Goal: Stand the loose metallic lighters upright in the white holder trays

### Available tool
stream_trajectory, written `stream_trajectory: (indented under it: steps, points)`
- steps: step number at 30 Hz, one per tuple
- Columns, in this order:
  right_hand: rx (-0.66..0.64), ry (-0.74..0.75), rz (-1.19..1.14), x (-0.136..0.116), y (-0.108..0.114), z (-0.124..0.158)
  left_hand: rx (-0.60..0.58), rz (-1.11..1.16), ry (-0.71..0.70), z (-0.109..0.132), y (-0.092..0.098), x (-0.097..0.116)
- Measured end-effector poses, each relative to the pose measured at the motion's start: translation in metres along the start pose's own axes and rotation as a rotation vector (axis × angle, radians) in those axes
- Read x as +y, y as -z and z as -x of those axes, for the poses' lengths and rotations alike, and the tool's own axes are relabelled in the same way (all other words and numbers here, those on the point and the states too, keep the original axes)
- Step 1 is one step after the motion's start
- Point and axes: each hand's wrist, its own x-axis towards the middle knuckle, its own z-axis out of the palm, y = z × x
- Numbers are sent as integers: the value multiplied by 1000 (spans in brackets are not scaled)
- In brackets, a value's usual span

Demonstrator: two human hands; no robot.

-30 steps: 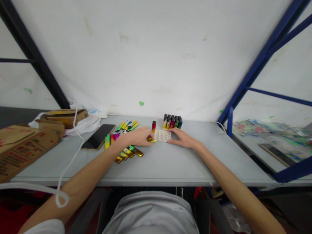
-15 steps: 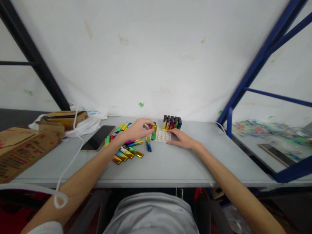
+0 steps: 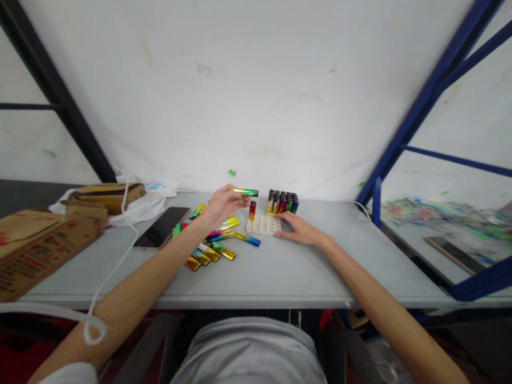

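Observation:
My left hand is closed on a shiny green-and-gold lighter, held level above the tray with its black top pointing right. Below it, a white tray with rows of small holes lies on the table. One red-and-orange lighter stands upright at the tray's back left. My right hand grips the tray's right end, index finger at the far edge and thumb at the near one. A blue-and-yellow lighter lies in front of the tray. Several loose metallic lighters lie around and beyond my left forearm.
Behind my right hand stands a block of upright lighters with black tops. A phone lies at the left, near a cardboard box. A white cable hangs across the left side. A blue metal frame rises at the right.
My left hand has risen and tipped its lighter from upright to level. The blue-and-yellow lighter has swung round on the table. The upright red-and-orange lighter now shows. My right hand stays put.

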Motion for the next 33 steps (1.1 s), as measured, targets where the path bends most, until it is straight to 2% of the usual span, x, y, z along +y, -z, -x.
stream_trajectory:
  steps: [8,17,23,33]
  points:
    - [-23,10,23,-2,1,0,-59,18,62,2,-3,-10]
    - [-24,11,22,4,-1,0,-82,-65,112,3,-2,-12]
    - [-36,3,20,1,0,-1,-169,-168,136,3,-6,-15]
    - [-38,-14,9,-2,2,0,-59,-301,182,0,-6,-22]
